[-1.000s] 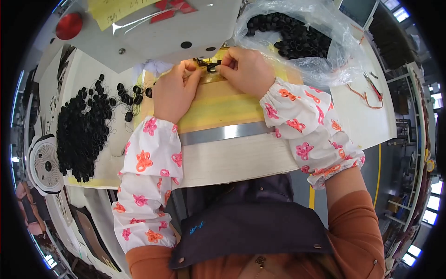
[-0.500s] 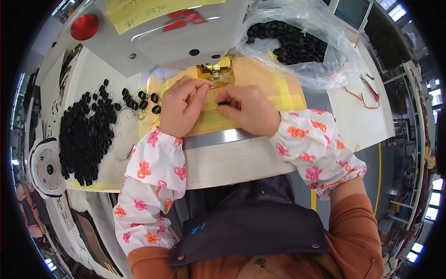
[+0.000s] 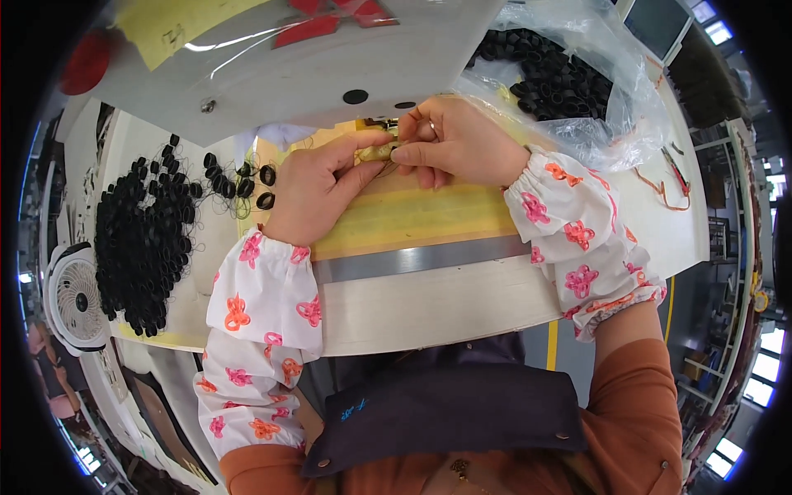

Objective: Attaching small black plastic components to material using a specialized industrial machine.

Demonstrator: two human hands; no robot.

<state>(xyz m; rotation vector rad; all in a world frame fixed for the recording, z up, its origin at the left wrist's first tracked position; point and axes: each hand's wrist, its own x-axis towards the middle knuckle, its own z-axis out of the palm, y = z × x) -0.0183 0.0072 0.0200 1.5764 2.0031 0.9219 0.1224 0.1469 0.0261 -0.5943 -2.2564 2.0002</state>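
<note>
The right hand pinches perhaps a small black piece (fingers hide most) below the machine; the left hand curves beside, its grip unclear. Loops with threads, seemingly done, lie leftward; others remain bagged.

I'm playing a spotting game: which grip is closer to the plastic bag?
Right. The right grip is just below and left of the plastic bag in the picture; the left grip is farther left.

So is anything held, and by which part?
The right hand seems to pinch something too hidden to name; which part is unclear. Whether the left hand holds anything cannot be told.
</note>
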